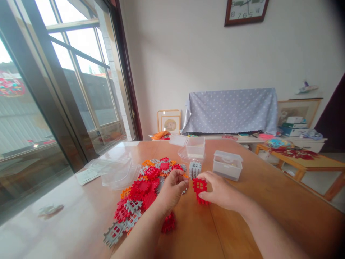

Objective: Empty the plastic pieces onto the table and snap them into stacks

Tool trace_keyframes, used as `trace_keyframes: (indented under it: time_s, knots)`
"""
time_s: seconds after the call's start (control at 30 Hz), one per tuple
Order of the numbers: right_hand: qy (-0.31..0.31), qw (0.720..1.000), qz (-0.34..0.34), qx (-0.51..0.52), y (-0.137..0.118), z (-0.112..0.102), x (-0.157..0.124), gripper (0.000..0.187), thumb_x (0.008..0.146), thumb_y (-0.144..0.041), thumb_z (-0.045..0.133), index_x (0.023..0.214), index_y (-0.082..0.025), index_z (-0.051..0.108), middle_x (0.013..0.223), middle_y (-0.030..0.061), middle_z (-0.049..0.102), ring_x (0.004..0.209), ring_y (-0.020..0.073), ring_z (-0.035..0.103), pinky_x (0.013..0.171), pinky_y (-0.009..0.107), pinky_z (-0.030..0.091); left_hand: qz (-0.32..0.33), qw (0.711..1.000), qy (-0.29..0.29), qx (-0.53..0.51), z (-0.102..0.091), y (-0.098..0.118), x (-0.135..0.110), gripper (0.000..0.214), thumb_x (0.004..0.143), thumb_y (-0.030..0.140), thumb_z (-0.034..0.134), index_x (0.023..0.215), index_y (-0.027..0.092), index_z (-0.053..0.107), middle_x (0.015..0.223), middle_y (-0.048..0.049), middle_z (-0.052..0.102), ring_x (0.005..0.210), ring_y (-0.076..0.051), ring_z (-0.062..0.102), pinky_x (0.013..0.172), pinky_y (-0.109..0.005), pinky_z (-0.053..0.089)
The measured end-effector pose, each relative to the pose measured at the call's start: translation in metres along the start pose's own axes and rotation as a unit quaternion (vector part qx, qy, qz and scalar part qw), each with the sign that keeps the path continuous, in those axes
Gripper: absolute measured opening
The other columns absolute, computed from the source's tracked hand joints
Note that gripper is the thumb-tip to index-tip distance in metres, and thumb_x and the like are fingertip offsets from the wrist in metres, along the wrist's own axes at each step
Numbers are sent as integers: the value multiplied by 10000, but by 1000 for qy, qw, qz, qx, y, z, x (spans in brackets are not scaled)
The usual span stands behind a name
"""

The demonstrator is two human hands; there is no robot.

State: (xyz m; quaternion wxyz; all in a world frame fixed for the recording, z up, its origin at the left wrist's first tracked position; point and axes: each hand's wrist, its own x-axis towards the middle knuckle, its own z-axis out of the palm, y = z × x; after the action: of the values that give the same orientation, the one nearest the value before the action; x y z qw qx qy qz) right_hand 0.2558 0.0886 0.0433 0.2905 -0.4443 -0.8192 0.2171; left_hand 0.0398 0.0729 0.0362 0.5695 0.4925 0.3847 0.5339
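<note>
A heap of red, grey and orange waffle-shaped plastic tiles (142,190) lies on the wooden table (269,216). My right hand (222,192) grips a red cube built of tiles (199,190), standing on the table. My left hand (172,189) is curled just left of it, fingers closed, with a small grey piece showing at the fingertips. A finished grey tile cube (194,169) stands right behind my hands.
A lidded clear box (228,164) stands at the right, an open clear box (195,146) on a lid behind it. A large clear lid (117,172) and a paper leaflet (86,176) lie left. The window runs along the left; a low bench stands right.
</note>
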Motion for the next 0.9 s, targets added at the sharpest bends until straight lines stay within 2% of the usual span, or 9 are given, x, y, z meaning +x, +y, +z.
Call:
trace_keyframes:
  time_s: [0.17,0.3,0.5,0.73,0.9]
  knots:
    - [-51,997,49,-14,20,-7,-2,338,722,-240,743,1046,-260,649,1039,6,632,949,209,610,850,310,452,11,997,54,59,-13,8,4,404,731,390,787,1004,187,570,832,2,649,735,-128,595,681,-241,420]
    - [-94,993,62,-32,22,-6,-3,365,692,-273,797,1033,-267,665,1029,7,624,955,214,596,863,313,440,17,996,52,64,-20,9,6,411,723,415,801,988,183,590,823,7,648,707,-118,580,664,-234,405]
    - [-119,990,57,-53,23,-1,-3,438,662,-299,829,1067,-278,665,1062,13,610,1012,234,584,884,330,435,15,995,48,82,-22,8,6,352,758,388,776,980,180,598,825,8,647,717,-118,581,667,-234,411]
    - [-129,989,49,-49,30,3,-2,605,655,-299,821,1224,-262,617,1161,46,614,1106,262,576,946,356,428,-41,995,26,93,-13,6,1,304,761,289,710,1011,184,573,834,-5,654,722,-134,603,670,-253,433]
    - [-133,988,44,-64,29,5,-2,572,648,-276,801,1192,-268,626,1131,36,618,1056,256,593,903,350,442,-114,991,-23,62,-1,-4,-6,413,717,197,693,1106,183,556,939,-46,661,800,-159,643,752,-299,466]
